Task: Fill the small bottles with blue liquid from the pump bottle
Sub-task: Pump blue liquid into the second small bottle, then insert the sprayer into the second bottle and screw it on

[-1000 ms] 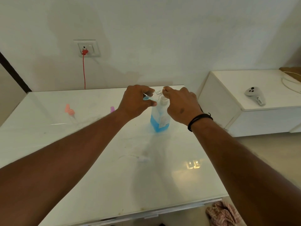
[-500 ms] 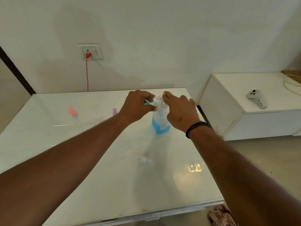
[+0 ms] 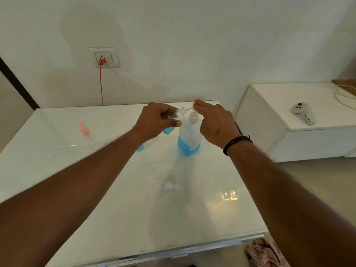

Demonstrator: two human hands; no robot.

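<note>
A pump bottle (image 3: 187, 140) with blue liquid in its lower part stands on the white table (image 3: 134, 209) near the far edge. My left hand (image 3: 157, 120) grips a small clear bottle (image 3: 173, 124), tilted, blue liquid in its bottom, its open neck at the pump's spout. My right hand (image 3: 215, 124) hovers over the pump head, one extended finger touching the top of the spout; the other fingers are loosely curled. A small white cap with a dip tube (image 3: 169, 186) lies on the table nearer to me.
A pink item (image 3: 83, 129) lies at the far left of the table; another small bottle with blue liquid (image 3: 140, 147) shows behind my left forearm. A white cabinet (image 3: 300, 122) with a grey controller (image 3: 302, 112) stands to the right. Cloth (image 3: 265, 253) lies on the floor.
The pump head has come up and my right hand has lifted with it. The small bottle now shows more blue liquid and tilts at the spout. The camera view shifted slightly.
</note>
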